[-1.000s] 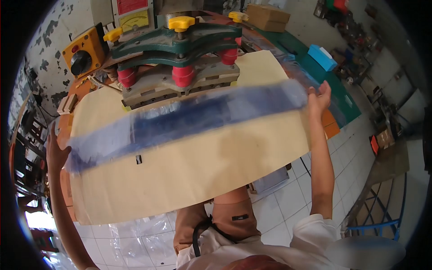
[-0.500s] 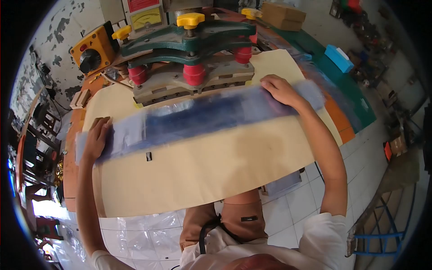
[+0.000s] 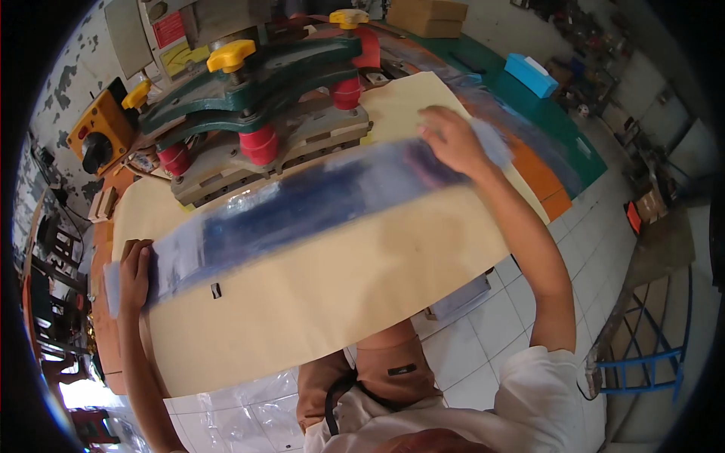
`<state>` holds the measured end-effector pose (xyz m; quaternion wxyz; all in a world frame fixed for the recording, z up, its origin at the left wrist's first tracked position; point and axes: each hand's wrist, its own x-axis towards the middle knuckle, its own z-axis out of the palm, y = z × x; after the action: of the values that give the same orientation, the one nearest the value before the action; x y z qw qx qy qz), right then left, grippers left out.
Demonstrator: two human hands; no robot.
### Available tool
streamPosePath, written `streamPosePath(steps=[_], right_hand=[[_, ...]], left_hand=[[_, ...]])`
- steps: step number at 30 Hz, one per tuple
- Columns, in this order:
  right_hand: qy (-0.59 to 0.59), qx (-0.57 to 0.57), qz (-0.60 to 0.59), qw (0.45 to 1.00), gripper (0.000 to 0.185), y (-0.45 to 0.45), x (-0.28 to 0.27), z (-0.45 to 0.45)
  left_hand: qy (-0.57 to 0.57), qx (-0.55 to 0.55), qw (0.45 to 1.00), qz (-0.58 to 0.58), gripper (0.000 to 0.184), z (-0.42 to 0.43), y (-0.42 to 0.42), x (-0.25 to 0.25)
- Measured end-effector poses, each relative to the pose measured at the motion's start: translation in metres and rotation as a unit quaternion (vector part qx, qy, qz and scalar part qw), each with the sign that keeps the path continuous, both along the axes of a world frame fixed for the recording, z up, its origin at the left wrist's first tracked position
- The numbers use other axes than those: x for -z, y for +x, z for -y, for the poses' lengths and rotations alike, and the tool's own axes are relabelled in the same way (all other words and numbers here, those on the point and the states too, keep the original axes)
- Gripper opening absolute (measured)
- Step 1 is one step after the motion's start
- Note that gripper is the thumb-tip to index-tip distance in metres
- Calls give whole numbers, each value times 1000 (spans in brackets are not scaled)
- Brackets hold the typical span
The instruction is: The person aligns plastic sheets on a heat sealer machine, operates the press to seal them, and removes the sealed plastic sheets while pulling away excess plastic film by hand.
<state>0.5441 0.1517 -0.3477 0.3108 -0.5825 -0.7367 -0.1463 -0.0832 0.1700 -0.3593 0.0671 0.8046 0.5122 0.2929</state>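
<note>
A long strip of clear bluish plastic sheeting, darker along its middle, lies across a tan sheet on the table. On the strip's left end, my left hand rests with its fingers stretched out. Over its right end is my right hand, fingers bent and apart, holding nothing that I can see. Just behind the strip stands a press head with a green frame, red insulators and yellow knobs. A small dark piece lies on the tan sheet in front of the strip.
A yellow control box with a black knob stands at the left. A blue box sits on the green surface to the right; a cardboard box is at the back. Clear plastic lies on the tiled floor.
The view has shifted, so the press appears farther left. My right hand has loosened from the strip's far edge, its fingers spreading. My left hand stays on the left end.
</note>
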Motion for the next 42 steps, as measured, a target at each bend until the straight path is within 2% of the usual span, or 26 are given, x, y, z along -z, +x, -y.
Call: streamPosePath(steps=[3,5,6,8,9,11,12,14,15,17,20,27,29,30,32,33,35,39,41,42], right_hand=[[17,138,-126,982,40,55,-24,-6],[-25,272,-136,952,51,103,-30,-11],[-26,271,-137,952,51,133,-24,-16],[-112,350,-192,910,65,185,-4,-26],[-113,348,-193,910,65,192,-4,-23],[-219,319,-280,879,70,200,-10,-19],[-218,316,-278,880,70,206,-15,-18],[-331,182,-238,895,68,216,-19,-14],[-332,181,-238,895,68,212,-20,-12],[-340,135,-119,923,76,195,-17,-4],[-402,176,-105,892,82,174,-21,-4],[-418,123,-205,877,85,200,-21,3],[-380,145,-152,901,72,201,-19,10],[-379,146,-150,901,72,201,-17,14],[-275,185,-161,930,48,201,-11,22],[-275,186,-160,930,48,198,-12,27],[-258,205,-182,927,29,193,-15,34],[-204,213,-120,948,21,219,-11,41],[-91,251,-71,961,13,234,-17,45],[-89,252,-71,961,13,227,-28,52]], left_hand=[[3,-3,1000,1,27,0,2,0],[-4,-9,1000,6,27,0,3,1],[-5,-8,1000,5,27,-1,1,2],[-4,-8,1000,4,28,-3,2,2],[-5,-10,1000,6,27,-2,3,1],[-6,-16,1000,7,27,0,4,0],[-9,-17,1000,9,27,-1,5,0],[-14,-20,1000,9,27,-1,6,-1],[-9,-16,1000,6,27,0,7,-2],[-9,-11,1000,-2,27,2,7,-1],[-6,-15,1000,-6,27,-2,8,0],[-7,-15,1000,-10,27,3,8,-5],[-6,-15,1000,-6,27,3,6,-2],[-6,-15,1000,-2,27,2,5,-1],[-6,-14,1000,2,27,3,6,-2],[-9,-14,1000,4,27,5,7,-4],[-11,-14,1000,7,27,6,7,-5],[-7,-20,1000,2,27,9,7,-6],[-5,-23,1000,1,27,9,5,-4],[25,-37,998,-39,28,7,2,0]])
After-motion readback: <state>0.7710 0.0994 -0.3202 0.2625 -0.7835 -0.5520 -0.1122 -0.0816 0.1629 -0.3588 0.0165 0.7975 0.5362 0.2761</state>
